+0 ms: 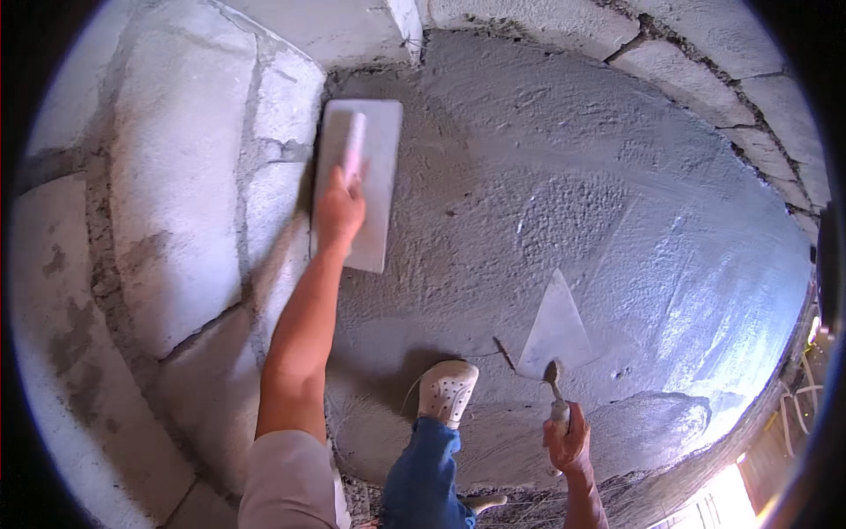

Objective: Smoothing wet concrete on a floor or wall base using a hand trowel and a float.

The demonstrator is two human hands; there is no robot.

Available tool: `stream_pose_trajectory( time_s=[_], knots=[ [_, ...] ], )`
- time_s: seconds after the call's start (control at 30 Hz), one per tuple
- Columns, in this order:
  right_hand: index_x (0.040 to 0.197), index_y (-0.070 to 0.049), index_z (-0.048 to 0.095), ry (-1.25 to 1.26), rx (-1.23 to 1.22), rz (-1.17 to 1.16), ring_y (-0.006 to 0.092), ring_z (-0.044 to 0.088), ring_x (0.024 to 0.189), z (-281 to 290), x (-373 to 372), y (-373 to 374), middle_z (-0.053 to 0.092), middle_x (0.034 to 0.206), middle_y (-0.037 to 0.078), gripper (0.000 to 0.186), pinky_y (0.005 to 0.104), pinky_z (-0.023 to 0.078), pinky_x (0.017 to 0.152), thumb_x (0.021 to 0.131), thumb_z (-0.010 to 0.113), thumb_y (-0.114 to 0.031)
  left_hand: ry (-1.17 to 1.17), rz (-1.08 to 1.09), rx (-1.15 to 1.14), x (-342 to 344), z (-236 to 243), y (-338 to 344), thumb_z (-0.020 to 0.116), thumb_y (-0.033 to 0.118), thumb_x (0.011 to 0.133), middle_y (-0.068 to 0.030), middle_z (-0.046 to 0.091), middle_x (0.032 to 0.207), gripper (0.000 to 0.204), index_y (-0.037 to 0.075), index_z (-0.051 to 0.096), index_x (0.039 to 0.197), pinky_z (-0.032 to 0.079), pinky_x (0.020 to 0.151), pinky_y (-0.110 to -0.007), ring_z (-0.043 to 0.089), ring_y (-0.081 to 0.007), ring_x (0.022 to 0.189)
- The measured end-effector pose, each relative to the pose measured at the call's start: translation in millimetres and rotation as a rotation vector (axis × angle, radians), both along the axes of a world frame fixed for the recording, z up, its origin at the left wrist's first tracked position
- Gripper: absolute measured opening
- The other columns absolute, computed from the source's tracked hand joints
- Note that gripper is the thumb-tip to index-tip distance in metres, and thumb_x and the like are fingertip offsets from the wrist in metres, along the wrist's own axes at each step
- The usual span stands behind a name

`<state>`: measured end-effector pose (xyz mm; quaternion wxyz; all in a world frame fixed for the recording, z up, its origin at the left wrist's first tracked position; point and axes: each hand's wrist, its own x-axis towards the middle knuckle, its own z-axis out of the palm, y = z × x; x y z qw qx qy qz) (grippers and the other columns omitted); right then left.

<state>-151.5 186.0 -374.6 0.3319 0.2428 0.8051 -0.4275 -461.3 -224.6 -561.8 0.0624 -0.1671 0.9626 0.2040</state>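
My left hand [341, 212] is closed around the handle of a rectangular plastering float [377, 203]. The float lies against wet grey mortar [493, 247], its left long edge close to the block wall; the handle is slightly blurred. Lower right, my right hand [570, 439] grips the handle of a triangular brick trowel [557, 331]. Its pale blade points away from me over the mortar; I cannot tell whether it touches. Between my arms, a foot in a pale perforated clog [448, 388] shows below a blue trouser leg [423, 476].
Pale block walls [181, 176] with rough joints rise on the left, and more blocks [687, 79] border the mortar at the far right. A thin dark stick-like piece [504, 353] lies left of the trowel. Bright light enters at the lower right, near pale strips [806, 388].
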Motion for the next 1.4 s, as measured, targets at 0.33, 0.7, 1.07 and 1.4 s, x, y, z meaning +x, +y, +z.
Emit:
stream_pose_trajectory(
  time_s=[0.33,0.7,1.07,1.4],
  knots=[
    [0.108,-0.002,0.051,0.007,-0.013,-0.031,0.0198,0.059,0.056,-1,-4,-5,0.057,0.063,0.01,0.039,0.0344,0.047,0.054,0.083,0.064,-0.029,-0.032,-0.062,-0.009,5,1,15,0.051,0.029,0.09,-0.0225,0.064,0.085,0.025,0.011,0.048,0.108,0.049,0.068,-0.052,0.062,-0.0441,0.08],
    [0.107,-0.001,0.05,0.011,-0.02,-0.008,0.0185,0.058,0.059,3,0,-1,0.058,0.066,0.011,0.036,0.0345,0.046,0.053,0.083,0.062,-0.026,0.013,-0.022,-0.024,4,0,3,0.048,0.031,0.092,-0.027,0.063,0.093,0.04,0.003,0.047,0.12,0.048,0.075,-0.053,0.061,-0.0453,0.088],
    [0.107,-0.002,0.051,-0.006,-0.014,-0.025,0.0182,0.056,0.058,4,-7,4,0.058,0.066,0.01,0.041,0.0341,0.046,0.055,0.085,0.062,-0.035,-0.002,-0.032,-0.065,-2,3,11,0.05,0.03,0.091,-0.0263,0.064,0.086,0.034,0.006,0.046,0.115,0.047,0.072,-0.053,0.061,-0.0456,0.082],
    [0.108,-0.002,0.052,-0.012,-0.08,-0.076,0.0168,0.057,0.063,2,-6,-8,0.057,0.067,0.01,0.04,0.0345,0.047,0.057,0.085,0.064,-0.032,-0.05,-0.202,0.02,2,16,43,0.049,0.028,0.091,-0.0265,0.063,0.082,0.027,0.006,0.047,0.108,0.047,0.07,-0.054,0.061,-0.0458,0.079]
  ],
)
